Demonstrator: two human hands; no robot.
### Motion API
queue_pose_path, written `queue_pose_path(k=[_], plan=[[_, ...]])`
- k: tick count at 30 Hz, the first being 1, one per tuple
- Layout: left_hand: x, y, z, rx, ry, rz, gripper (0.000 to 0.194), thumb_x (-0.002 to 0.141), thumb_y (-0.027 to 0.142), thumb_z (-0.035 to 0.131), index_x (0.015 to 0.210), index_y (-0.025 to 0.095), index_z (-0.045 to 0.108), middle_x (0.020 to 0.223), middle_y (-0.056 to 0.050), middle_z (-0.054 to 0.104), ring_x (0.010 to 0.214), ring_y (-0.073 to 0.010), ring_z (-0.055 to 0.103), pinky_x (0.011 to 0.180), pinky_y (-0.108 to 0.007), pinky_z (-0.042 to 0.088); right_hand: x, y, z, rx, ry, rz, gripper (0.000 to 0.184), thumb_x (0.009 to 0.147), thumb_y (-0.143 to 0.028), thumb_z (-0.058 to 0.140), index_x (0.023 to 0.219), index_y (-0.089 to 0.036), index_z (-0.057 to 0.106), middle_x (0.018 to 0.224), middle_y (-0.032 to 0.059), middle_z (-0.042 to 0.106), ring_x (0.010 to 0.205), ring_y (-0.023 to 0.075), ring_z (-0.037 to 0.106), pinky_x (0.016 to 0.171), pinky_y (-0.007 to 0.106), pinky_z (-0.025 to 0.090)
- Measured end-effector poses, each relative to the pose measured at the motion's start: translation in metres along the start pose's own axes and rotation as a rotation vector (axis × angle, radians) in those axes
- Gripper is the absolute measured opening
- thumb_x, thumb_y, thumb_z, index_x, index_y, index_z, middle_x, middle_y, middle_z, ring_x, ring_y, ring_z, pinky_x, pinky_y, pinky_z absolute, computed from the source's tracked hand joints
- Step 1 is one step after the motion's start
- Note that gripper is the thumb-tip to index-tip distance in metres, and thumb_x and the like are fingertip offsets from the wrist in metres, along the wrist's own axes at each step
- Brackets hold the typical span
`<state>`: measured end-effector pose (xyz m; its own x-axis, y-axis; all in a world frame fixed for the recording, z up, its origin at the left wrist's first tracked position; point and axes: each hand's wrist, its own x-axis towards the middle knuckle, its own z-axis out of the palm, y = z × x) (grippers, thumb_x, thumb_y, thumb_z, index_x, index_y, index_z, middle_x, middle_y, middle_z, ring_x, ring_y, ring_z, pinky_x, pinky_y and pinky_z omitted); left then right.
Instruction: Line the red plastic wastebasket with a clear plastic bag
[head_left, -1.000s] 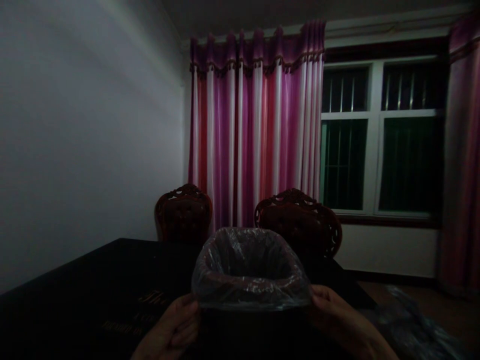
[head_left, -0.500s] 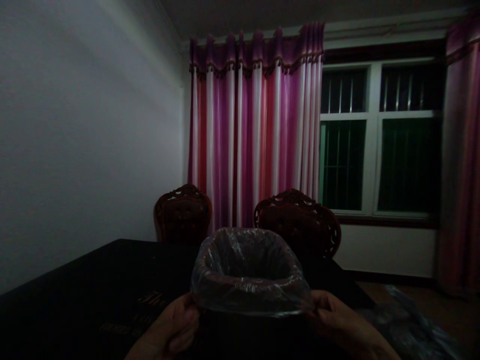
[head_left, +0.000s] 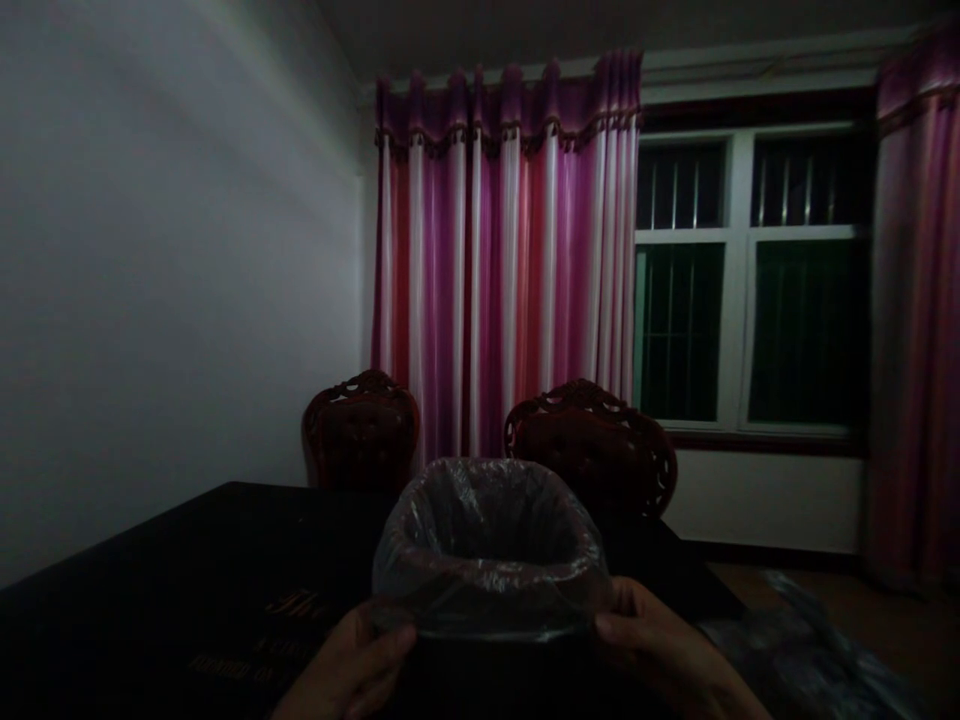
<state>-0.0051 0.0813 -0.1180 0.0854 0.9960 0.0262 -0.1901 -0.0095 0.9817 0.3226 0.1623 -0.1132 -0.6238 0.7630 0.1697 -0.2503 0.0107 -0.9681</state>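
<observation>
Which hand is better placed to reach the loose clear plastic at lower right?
Probably the right hand: it is nearer that loose plastic; the left hand is across the container. Both hold the container's liner.

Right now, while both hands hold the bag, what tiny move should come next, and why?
Maybe tug the edge of the bag gently downward: it is folded outward over the bin, and the left hand and right hand pinch that edge at opposite sides.

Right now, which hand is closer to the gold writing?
Left. The left hand shows just beside the gold writing; the right hand is farther, at the right edge of the clear bag.
</observation>
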Motion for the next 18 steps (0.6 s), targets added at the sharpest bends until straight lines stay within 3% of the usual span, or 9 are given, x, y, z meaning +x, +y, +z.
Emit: queue_pose_path(k=[5,10,18], plan=[[0.003,-0.003,-0.005,0.027,-0.074,0.008,0.034,0.08,0.044,0.069,0.098,0.017,0.06,0.051,0.012,0.032,0.043,-0.0034,0.01,0.045,-0.02,0.009,-0.001,0.001,-0.004,-0.029,0.001,0.003,0.036,0.061,-0.041,0.082,0.068,-0.016,0.058,0.055,-0.0074,0.035,0.049,0.0049,0.022,0.047,0.022,0.014],[-0.002,0.002,-0.003,-0.008,-0.039,-0.009,0.03,0.076,0.042,0.073,0.09,0.018,0.061,0.05,0.012,0.031,0.046,-0.0039,0.014,0.046,-0.017,0.018,-0.005,0.0,-0.007,-0.064,0.01,0.004,0.035,0.061,-0.04,0.082,0.065,-0.016,0.057,0.055,-0.0071,0.035,0.05,0.0053,0.023,0.047,0.023,0.014],[-0.005,0.007,-0.002,0.019,0.004,-0.005,0.03,0.07,0.041,0.078,0.087,0.019,0.067,0.053,0.009,0.047,0.042,-0.003,0.022,0.041,-0.016,0.022,-0.006,-0.005,-0.005,-0.142,0.051,0.043,0.035,0.061,-0.041,0.082,0.069,-0.014,0.061,0.057,-0.007,0.038,0.051,0.0052,0.023,0.046,0.021,0.014]])
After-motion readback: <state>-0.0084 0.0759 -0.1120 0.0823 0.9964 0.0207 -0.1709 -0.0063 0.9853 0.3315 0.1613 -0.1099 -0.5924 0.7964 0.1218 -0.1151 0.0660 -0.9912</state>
